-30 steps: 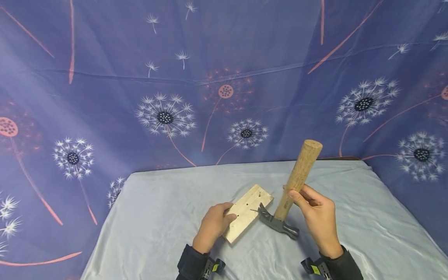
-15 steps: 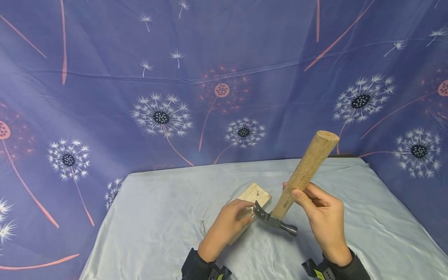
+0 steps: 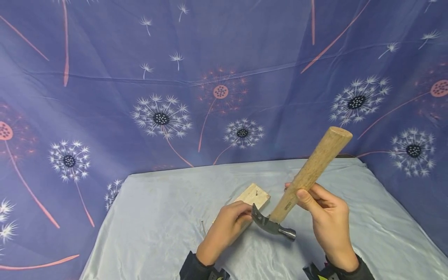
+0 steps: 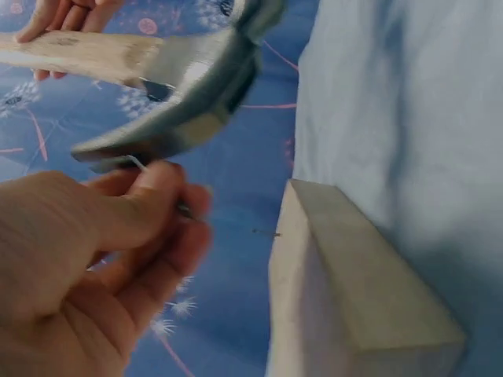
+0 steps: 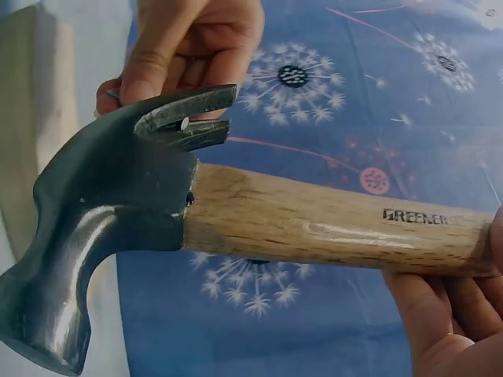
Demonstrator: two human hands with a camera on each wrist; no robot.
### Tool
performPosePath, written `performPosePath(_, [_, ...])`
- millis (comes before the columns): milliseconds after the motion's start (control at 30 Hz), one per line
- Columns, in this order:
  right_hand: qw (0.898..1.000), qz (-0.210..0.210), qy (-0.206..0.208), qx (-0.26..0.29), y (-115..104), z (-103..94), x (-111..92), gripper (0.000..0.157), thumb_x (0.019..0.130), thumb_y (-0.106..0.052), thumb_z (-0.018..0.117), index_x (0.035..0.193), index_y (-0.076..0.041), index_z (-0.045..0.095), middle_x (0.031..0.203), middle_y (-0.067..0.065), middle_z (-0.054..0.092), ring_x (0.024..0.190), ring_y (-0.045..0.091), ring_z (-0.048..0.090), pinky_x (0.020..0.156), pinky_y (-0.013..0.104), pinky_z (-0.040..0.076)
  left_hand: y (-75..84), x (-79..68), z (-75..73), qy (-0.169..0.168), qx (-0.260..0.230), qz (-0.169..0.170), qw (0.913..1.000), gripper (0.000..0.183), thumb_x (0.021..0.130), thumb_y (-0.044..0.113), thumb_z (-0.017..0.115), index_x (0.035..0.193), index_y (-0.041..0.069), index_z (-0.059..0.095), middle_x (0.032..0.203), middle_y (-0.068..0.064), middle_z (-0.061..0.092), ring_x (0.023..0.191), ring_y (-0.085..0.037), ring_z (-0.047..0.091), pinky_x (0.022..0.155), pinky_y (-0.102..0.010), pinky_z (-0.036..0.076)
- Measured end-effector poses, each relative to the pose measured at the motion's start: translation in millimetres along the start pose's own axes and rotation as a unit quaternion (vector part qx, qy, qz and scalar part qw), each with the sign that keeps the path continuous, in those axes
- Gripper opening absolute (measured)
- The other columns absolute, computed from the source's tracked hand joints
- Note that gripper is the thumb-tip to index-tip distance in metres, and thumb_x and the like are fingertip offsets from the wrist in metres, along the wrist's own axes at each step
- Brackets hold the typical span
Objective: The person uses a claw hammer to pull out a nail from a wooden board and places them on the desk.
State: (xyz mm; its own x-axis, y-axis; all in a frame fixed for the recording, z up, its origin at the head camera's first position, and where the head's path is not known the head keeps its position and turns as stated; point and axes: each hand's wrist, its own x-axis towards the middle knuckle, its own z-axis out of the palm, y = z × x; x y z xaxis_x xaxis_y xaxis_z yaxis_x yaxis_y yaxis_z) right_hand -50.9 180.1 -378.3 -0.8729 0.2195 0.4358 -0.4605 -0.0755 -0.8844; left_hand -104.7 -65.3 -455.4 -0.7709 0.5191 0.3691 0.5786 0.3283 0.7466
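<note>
My right hand (image 3: 330,223) grips a claw hammer (image 3: 309,171) by its wooden handle, the handle's end slanting up to the right and the head low. In the right wrist view a nail (image 5: 185,123) sits in the slot of the claw, its head showing between the prongs. My left hand (image 3: 224,225) pinches that nail's shank between thumb and fingers, right at the claw. Below and behind the left hand lies a pale wooden block (image 3: 254,198), partly hidden by it. Another nail (image 4: 266,232) sticks out of the block's face.
A loose nail (image 3: 203,227) shows on the light cloth-covered table (image 3: 168,206), left of my left hand. A purple dandelion-print curtain (image 3: 196,46) hangs behind the table and along its sides.
My left hand has left the wooden block and moved up and right to the nail in the claw, now pinching it. The hammer handle has tilted further right. The loose nail has come into view.
</note>
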Motion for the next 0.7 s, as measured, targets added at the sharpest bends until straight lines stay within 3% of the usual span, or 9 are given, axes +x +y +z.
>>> performPosePath(100, [1.000, 0.014, 0.015, 0.019, -3.7, 1.2, 0.5, 0.027, 0.102, 0.016, 0.058, 0.128, 0.023, 0.062, 0.110, 0.024, 0.077, 0.110, 0.031, 0.074, 0.089, 0.042, 0.060, 0.0, -2.4, 0.3, 0.042, 0.008, 0.053, 0.9976, 0.026, 0.095, 0.009, 0.074, 0.121, 0.007, 0.077, 0.104, 0.001, 0.074, 0.092, -0.007, 0.069, 0.080, -0.020, 0.056])
performPosePath(200, [1.000, 0.020, 0.012, -0.002, -6.0, 2.9, 0.9, 0.027, 0.103, 0.014, 0.060, 0.128, 0.021, 0.064, 0.110, 0.024, 0.077, 0.109, 0.030, 0.075, 0.088, 0.042, 0.061, 1.0, -2.6, -3.8, 0.116, 0.003, 0.091, 0.9890, 0.027, 0.095, 0.004, 0.074, 0.123, 0.005, 0.078, 0.100, -0.002, 0.074, 0.087, -0.010, 0.070, 0.075, -0.021, 0.057])
performPosePath(267, [0.999, 0.026, 0.008, -0.028, -6.1, 3.6, 0.0, 0.025, 0.102, 0.011, 0.063, 0.127, 0.017, 0.068, 0.109, 0.024, 0.077, 0.108, 0.028, 0.075, 0.087, 0.040, 0.061, 2.6, -2.3, -11.8, 0.164, -0.003, 0.082, 0.9831, 0.029, 0.095, 0.002, 0.075, 0.124, 0.006, 0.078, 0.098, -0.002, 0.074, 0.084, -0.012, 0.070, 0.073, -0.024, 0.058])
performPosePath(333, [0.998, 0.036, 0.010, -0.052, -5.7, 3.6, -1.8, 0.024, 0.102, 0.008, 0.065, 0.125, 0.013, 0.071, 0.109, 0.022, 0.077, 0.107, 0.025, 0.075, 0.087, 0.038, 0.062, 2.5, -3.4, -23.8, 0.194, -0.013, 0.037, 0.9803, 0.035, 0.096, 0.002, 0.076, 0.130, 0.009, 0.076, 0.097, -0.001, 0.074, 0.082, -0.013, 0.071, 0.073, -0.027, 0.060])
performPosePath(400, [0.997, 0.044, 0.017, -0.064, -5.1, 2.6, -3.8, 0.023, 0.102, 0.007, 0.066, 0.124, 0.011, 0.073, 0.109, 0.021, 0.077, 0.109, 0.025, 0.075, 0.087, 0.036, 0.061, -0.3, -6.9, -37.5, 0.209, -0.010, -0.033, 0.9772, 0.041, 0.098, 0.003, 0.076, 0.138, 0.013, 0.072, 0.098, 0.000, 0.073, 0.081, -0.012, 0.071, 0.074, -0.029, 0.060])
performPosePath(533, [0.996, 0.051, 0.032, -0.059, -4.2, -0.5, -5.7, 0.024, 0.102, 0.007, 0.067, 0.124, 0.011, 0.072, 0.110, 0.020, 0.078, 0.111, 0.026, 0.074, 0.090, 0.037, 0.061, -13.7, -21.6, -62.3, 0.212, 0.026, -0.167, 0.9626, 0.037, 0.102, 0.005, 0.073, 0.139, 0.012, 0.071, 0.099, -0.002, 0.072, 0.081, -0.013, 0.071, 0.072, -0.031, 0.060])
performPosePath(700, [0.997, 0.050, 0.036, -0.054, -4.2, -4.0, -5.6, 0.026, 0.100, 0.009, 0.068, 0.126, 0.014, 0.070, 0.110, 0.020, 0.078, 0.111, 0.027, 0.074, 0.091, 0.036, 0.060, -30.0, -41.6, -80.0, 0.183, 0.085, -0.253, 0.9464, 0.028, 0.100, 0.000, 0.071, 0.127, 0.002, 0.074, 0.097, -0.006, 0.072, 0.084, -0.021, 0.072, 0.068, -0.036, 0.058])
